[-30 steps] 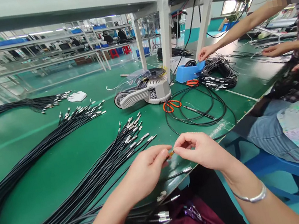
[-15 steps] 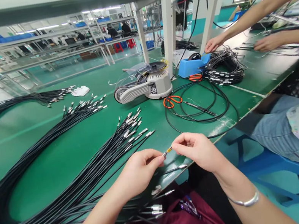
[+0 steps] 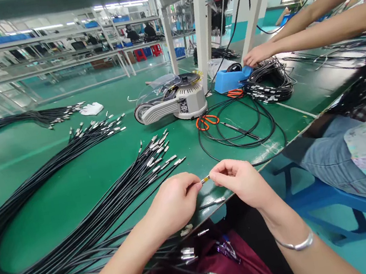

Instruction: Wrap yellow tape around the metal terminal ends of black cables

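The left hand [image 3: 180,200] and right hand [image 3: 239,180] each pinch, thumb and finger clamped, an end of a small yellow-banded connector [image 3: 205,179] above the table's near edge; fingertips cover both ends. Cables [image 3: 110,204] crowd the left side, running under the left forearm and out of frame. Beyond lie orange-handled scissors [image 3: 207,122], a dispenser [image 3: 190,100], and a blue holder [image 3: 228,82] with a co-worker's hand [image 3: 257,54] at it, its grip unclear. Plugs [image 3: 188,251] over the lap blur into shadow.
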Demonstrator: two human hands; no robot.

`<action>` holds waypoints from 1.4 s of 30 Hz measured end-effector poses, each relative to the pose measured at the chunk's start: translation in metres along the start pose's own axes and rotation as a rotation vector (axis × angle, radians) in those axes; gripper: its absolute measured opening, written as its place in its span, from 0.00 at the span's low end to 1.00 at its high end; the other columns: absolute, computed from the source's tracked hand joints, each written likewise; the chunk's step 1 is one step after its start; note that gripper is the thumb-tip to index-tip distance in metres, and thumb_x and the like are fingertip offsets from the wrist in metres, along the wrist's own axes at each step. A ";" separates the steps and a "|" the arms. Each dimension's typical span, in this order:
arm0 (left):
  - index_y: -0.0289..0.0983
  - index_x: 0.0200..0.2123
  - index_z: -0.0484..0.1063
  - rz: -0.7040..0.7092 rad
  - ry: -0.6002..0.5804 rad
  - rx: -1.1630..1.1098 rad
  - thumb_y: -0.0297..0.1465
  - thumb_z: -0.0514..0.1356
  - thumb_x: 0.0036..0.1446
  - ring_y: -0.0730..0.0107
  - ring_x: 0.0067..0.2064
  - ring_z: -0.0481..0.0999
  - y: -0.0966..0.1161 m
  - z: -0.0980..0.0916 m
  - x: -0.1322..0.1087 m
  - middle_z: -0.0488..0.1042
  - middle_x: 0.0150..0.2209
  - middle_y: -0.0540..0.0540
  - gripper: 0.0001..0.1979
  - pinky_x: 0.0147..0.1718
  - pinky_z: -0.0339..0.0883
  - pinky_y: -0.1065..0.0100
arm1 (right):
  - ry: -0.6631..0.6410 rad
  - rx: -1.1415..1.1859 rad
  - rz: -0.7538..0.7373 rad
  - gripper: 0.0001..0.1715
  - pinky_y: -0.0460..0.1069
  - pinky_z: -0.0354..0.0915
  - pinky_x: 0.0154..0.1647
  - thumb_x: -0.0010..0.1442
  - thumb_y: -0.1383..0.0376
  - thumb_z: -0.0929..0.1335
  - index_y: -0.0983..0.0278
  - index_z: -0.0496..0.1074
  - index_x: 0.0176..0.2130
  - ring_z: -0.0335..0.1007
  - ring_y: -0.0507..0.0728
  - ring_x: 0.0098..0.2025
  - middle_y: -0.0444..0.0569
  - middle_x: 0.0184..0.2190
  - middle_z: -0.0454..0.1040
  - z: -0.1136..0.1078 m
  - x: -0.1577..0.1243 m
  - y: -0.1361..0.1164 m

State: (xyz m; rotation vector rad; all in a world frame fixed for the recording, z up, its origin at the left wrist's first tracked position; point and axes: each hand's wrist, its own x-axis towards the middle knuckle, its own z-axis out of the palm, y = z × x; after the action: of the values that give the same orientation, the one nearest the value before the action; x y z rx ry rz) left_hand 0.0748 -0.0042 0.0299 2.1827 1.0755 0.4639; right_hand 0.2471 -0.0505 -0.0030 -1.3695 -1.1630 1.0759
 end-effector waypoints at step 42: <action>0.45 0.46 0.73 -0.033 -0.403 0.270 0.33 0.53 0.61 0.67 0.41 0.75 0.000 -0.055 -0.123 0.76 0.42 0.48 0.13 0.40 0.68 0.70 | 0.197 -0.140 0.029 0.17 0.52 0.71 0.38 0.55 0.54 0.70 0.60 0.77 0.43 0.75 0.57 0.34 0.49 0.33 0.79 -0.062 -0.046 0.034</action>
State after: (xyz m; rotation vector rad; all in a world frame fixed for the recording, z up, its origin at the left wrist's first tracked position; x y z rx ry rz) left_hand -0.0300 -0.0802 0.0660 2.3492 0.9885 -0.1457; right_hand 0.3046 -0.1060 -0.0293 -1.5677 -1.0917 0.8708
